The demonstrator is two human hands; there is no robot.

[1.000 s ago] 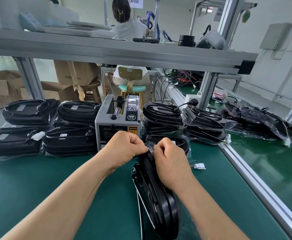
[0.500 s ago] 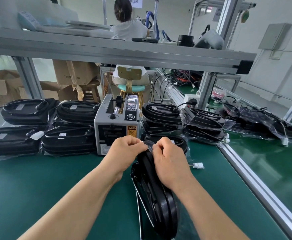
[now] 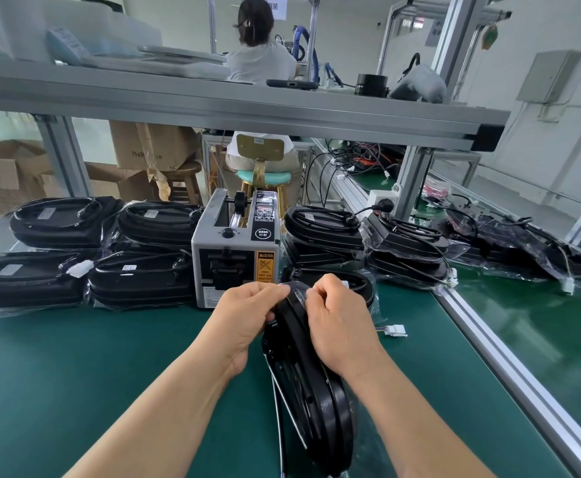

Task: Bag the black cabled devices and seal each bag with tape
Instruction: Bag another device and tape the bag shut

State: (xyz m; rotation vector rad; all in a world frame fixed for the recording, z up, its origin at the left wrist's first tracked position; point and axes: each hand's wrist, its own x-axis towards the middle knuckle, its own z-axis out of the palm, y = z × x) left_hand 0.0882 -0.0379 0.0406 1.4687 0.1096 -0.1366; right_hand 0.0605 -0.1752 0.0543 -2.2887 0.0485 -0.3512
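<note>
A green mat [image 3: 75, 374] carries bagged devices [image 3: 140, 277] flanking a tape dispenser [image 3: 233, 257], cartons [image 3: 2, 174] behind.

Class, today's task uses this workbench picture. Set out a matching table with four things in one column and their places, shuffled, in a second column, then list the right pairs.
Things
1. grey tape dispenser
2. white connector
3. black device
4. dark phone

Places
A. on the upper shelf
B. loose on the green mat, right of the right hand
C. held on edge by the left hand and right hand
D. between stacks of bagged devices

Pairs: 1-D, 2-B, 3-C, 4-A
</note>
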